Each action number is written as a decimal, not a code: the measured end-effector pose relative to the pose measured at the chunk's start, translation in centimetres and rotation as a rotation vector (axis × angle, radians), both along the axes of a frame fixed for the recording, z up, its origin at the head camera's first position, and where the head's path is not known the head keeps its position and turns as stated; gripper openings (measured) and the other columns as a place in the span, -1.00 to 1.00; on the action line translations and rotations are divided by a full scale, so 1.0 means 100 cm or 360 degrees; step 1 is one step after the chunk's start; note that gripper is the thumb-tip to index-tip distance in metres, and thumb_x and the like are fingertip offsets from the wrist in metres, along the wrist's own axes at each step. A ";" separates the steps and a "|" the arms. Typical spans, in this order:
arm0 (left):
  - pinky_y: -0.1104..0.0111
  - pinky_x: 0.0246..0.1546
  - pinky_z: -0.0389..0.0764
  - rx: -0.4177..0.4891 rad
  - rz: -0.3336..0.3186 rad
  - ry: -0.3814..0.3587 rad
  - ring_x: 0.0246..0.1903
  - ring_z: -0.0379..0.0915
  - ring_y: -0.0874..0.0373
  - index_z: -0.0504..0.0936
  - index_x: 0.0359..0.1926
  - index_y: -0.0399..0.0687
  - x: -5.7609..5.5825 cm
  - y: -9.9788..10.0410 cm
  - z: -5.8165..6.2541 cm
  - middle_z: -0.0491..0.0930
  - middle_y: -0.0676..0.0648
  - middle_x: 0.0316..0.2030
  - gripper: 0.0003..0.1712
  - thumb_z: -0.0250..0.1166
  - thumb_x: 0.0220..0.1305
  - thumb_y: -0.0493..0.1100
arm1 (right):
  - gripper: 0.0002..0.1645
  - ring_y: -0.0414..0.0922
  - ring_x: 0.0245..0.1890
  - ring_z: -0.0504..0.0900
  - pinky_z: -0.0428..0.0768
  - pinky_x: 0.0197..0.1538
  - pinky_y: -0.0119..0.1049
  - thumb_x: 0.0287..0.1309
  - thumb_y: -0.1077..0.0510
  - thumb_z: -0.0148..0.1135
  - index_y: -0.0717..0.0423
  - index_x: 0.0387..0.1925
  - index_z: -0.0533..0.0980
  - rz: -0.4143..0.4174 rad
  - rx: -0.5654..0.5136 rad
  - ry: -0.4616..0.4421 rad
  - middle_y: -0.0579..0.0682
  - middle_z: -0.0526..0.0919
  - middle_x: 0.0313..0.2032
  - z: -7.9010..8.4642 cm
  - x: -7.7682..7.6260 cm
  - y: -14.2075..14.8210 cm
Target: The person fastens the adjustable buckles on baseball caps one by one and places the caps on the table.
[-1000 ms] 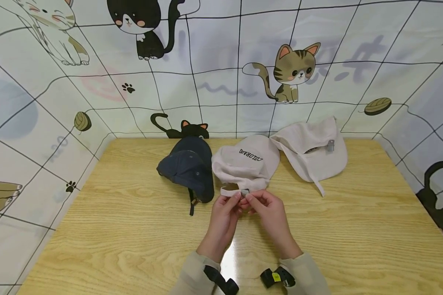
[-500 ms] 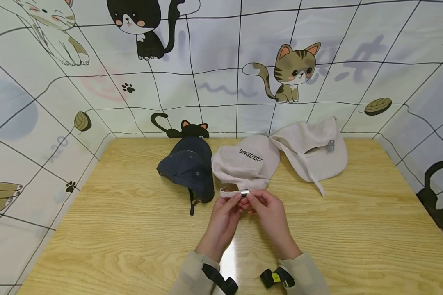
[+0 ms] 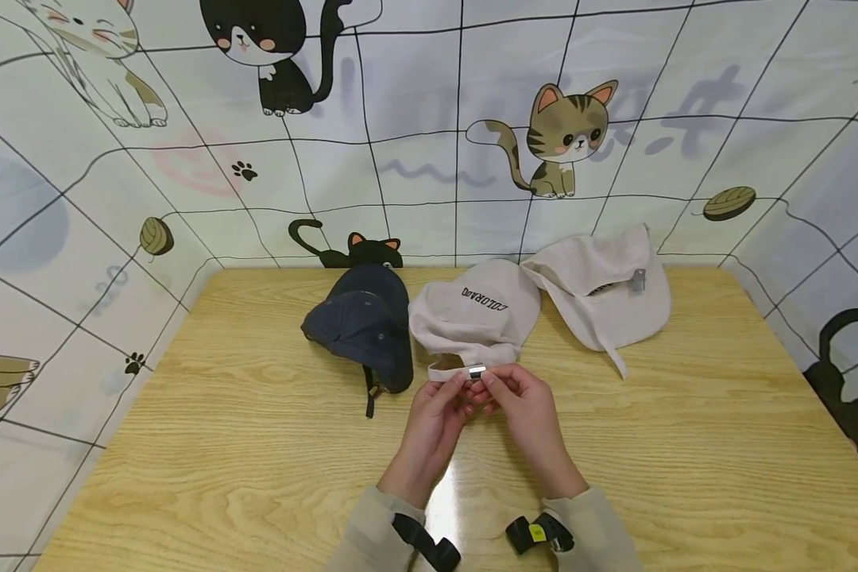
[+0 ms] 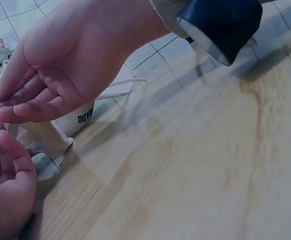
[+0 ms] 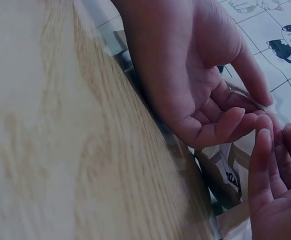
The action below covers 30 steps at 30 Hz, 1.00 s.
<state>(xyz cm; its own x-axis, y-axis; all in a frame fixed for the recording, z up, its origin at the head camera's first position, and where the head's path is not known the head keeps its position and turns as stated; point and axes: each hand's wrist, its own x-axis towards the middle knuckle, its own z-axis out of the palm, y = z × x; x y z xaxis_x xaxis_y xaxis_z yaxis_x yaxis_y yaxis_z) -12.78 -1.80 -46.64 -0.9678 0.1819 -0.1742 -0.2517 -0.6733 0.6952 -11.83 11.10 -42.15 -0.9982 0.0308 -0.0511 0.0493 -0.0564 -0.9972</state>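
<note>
A pale pinkish-white baseball cap point(image 3: 461, 318) lettered COLORADO lies with its back strap point(image 3: 443, 373) toward me. At that strap, my left hand point(image 3: 429, 425) pinches the band between thumb and fingers, just left of a small shiny metal buckle point(image 3: 477, 372). My right hand point(image 3: 532, 417) pinches the strap at the buckle's right side, thumb close against the metal. Both sets of fingertips meet under the buckle and hide part of the band. Black lettering point(image 4: 85, 116) on the cap shows behind the hands in the left wrist view.
To the left lies a navy cap point(image 3: 365, 326) with its strap hanging forward. A second pale cap point(image 3: 600, 286) lies at the right, its loose strap and metal clasp exposed. The wooden table point(image 3: 243, 477) meets a cat-patterned backdrop point(image 3: 415, 103) behind the caps.
The buckle has tilted under the fingers from a dull grey face to a bright shiny one. Both hands stay at the strap, and the head view has shifted slightly.
</note>
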 end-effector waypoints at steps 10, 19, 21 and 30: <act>0.42 -0.37 0.46 -0.0025 0.0098 0.0019 -0.41 0.48 0.20 0.48 -0.25 -0.15 0.000 0.003 0.001 0.53 -0.04 -0.43 -0.83 0.22 0.16 -0.17 | -0.73 -0.02 -0.45 0.61 0.56 -0.40 -0.09 0.11 0.14 0.18 0.32 -0.32 0.49 0.0010 -0.0029 0.0053 0.18 0.61 -0.43 -0.010 -0.002 -0.002; 0.45 -0.38 0.42 0.0027 -0.0013 0.0012 -0.37 0.46 0.22 0.48 -0.20 -0.16 -0.001 0.000 -0.001 0.56 -0.04 -0.36 -0.81 0.22 0.15 -0.22 | -0.75 -0.05 -0.47 0.61 0.56 -0.42 -0.08 0.10 0.14 0.19 0.31 -0.34 0.50 0.0004 -0.0031 0.0087 0.14 0.62 -0.46 -0.014 -0.002 -0.003; 0.45 -0.38 0.42 0.0018 -0.0026 0.0012 -0.37 0.47 0.21 0.48 -0.19 -0.17 -0.001 0.000 -0.001 0.56 -0.04 -0.36 -0.80 0.23 0.15 -0.22 | -0.75 -0.04 -0.47 0.60 0.55 -0.40 -0.07 0.09 0.13 0.21 0.30 -0.35 0.50 -0.0005 -0.0033 0.0061 0.15 0.61 -0.46 -0.014 -0.002 -0.003; 0.48 -0.40 0.43 -0.0051 -0.0039 -0.0063 -0.42 0.47 0.24 0.49 -0.22 -0.15 0.000 0.001 0.001 0.55 -0.01 -0.40 -0.80 0.26 0.11 -0.22 | -0.74 -0.06 -0.48 0.59 0.57 -0.39 -0.17 0.04 0.13 0.26 0.25 -0.30 0.51 -0.0043 0.0073 -0.0052 0.14 0.60 -0.44 -0.011 -0.003 -0.003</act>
